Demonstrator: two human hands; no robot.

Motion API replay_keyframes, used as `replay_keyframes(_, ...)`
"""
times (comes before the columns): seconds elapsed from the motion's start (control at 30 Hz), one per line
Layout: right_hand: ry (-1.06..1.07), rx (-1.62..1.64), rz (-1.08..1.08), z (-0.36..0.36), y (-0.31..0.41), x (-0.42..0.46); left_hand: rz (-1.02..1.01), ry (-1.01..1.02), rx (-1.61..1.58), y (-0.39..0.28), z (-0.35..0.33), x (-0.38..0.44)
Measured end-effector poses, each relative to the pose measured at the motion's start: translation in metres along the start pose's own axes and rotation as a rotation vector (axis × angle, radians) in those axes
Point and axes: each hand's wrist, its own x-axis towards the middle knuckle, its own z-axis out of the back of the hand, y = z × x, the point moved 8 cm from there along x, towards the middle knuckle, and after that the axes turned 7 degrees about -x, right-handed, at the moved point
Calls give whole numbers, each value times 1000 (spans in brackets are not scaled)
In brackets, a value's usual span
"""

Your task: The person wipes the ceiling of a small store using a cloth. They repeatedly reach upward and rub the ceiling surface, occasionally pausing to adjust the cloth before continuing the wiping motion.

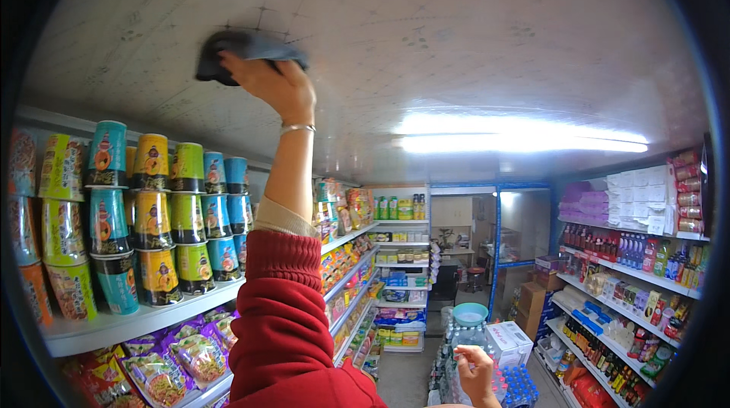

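Observation:
My left hand [274, 88] is raised overhead, pressing a dark grey-blue cloth [225, 54] against the ceiling panel [365, 26]. The cloth is blurred and bunched under my fingers. Dark marks and a printed pattern show on the light ceiling around it. A red sleeve [285, 317] covers the raised arm, and a bracelet [297, 129] circles the wrist. Low on the right, my right hand [476, 374] hovers with loosely bent fingers and nothing visible in it. Behind it stand shrink-wrapped bottles [518, 385], some with blue caps.
Stacked instant noodle cups [154, 217] fill the left shelf [154, 322], close to my raised arm. A lit tube lamp [524, 143] runs along the ceiling. Ahead, a turquoise basin [470, 313] rests on bottles beside a white carton [509, 342]. Stocked shelves [627, 271] line the right.

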Motion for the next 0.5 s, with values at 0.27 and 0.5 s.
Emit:
replay_keyframes(0.27, 9, 1, -6, -1, 2, -1, 70, 53, 44, -123, -72, 16)
replay_keyframes(0.5, 18, -96, -171, 1, 18, -11, -452, 311, -220, -293, -104, -11)
